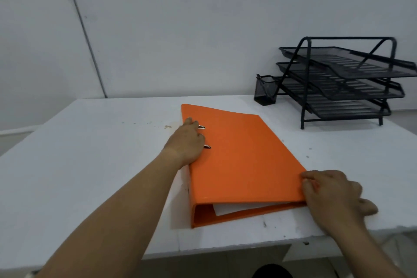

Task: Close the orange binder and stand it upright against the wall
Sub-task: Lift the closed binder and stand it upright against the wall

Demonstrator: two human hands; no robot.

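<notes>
The orange binder (pixel 243 160) lies flat and closed on the white table (pixel 90 165), spine to the left, white sheets showing at its near end. My left hand (pixel 188 142) rests along the spine edge, fingers curled over the cover near the two metal ring slots. My right hand (pixel 331 194) grips the binder's near right corner, fingertips on the cover. The grey wall (pixel 180 29) stands behind the table, a short gap beyond the binder's far edge.
A black mesh three-tier letter tray (pixel 343 81) stands at the back right against the wall, with a black mesh pen cup (pixel 266 92) to its left. The table's near edge runs just below the binder. Small stains mark the tabletop left of the binder.
</notes>
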